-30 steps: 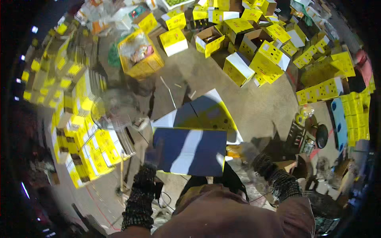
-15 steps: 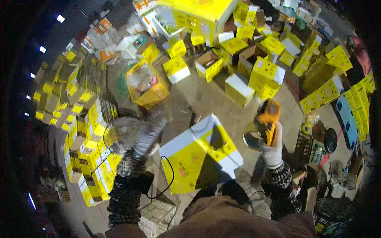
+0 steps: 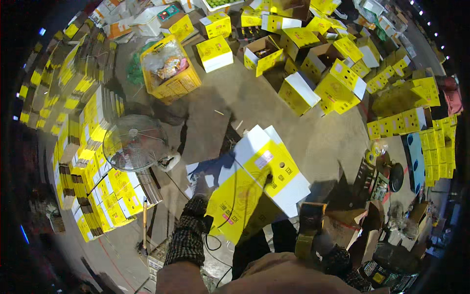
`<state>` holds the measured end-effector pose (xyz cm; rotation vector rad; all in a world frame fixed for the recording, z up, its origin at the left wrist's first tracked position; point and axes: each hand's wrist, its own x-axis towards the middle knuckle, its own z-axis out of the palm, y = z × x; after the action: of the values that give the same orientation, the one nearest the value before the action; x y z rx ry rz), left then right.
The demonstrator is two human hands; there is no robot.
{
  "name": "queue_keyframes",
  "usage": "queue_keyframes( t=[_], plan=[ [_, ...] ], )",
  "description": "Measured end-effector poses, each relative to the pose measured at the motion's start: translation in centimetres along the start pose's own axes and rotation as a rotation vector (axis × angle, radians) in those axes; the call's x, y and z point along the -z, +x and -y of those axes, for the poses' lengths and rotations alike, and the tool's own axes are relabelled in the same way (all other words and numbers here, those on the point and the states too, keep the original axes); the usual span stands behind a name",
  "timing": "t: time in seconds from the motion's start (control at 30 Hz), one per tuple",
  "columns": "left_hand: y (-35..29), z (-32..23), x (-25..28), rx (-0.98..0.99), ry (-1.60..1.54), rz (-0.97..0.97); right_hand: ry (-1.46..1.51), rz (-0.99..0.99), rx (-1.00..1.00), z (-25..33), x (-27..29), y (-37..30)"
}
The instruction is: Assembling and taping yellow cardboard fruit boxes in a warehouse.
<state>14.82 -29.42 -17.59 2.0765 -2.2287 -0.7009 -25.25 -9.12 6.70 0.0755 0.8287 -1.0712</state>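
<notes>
A flattened yellow-and-white carton lies in front of me, tilted, with white flaps on its far and right sides. My left hand, gloved and in shadow, is at the carton's left edge; its fingers are too dim to make out. Low on the right, close to my body, my gloved right hand is closed on a tape dispenser holding a wide roll of tape. The dispenser hides part of that hand. A black cable loops beside the carton's near edge.
A wire-caged fan stands left, near stacked flat cartons. Ahead is a yellow crate with plastic bags inside. Several yellow-and-white boxes spread ahead and right. A brown open box stands near my right hand.
My left hand has moved right and nearer, from beside the fan to the carton's left edge. My right hand has drawn back toward my body with the tape dispenser. The view has shifted too.
</notes>
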Motion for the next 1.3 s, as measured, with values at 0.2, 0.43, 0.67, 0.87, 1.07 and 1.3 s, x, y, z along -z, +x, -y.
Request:
queue_keyframes(
  t=[0.2,0.43,0.67,0.87,1.07,1.3],
  plan=[
    [-2.7,-1.9,14.8,-0.108,-0.514,0.378,-0.984,-0.063,0.430,0.7,-7.3,2.6],
    [-15.0,-16.6,26.6,-0.545,-0.261,0.322,-0.865,0.040,0.667,5.0,-6.5,6.5],
    [-7.1,-9.4,24.4,-0.255,-0.724,0.302,-0.620,0.105,0.096,8.1,-10.5,5.2],
    [-10.4,-13.8,25.7,-0.228,0.099,0.452,-1.190,0.406,0.703,9.9,-3.4,5.3],
    [-10.7,-12.3,18.9,-0.221,0.387,-0.229,-1.737,0.547,0.010,2.4,-11.7,8.3],
    [-17.4,-12.2,21.6,-0.543,-0.006,0.438,-1.449,0.433,0.284,0.0,-9.5,14.2]
  ],
)
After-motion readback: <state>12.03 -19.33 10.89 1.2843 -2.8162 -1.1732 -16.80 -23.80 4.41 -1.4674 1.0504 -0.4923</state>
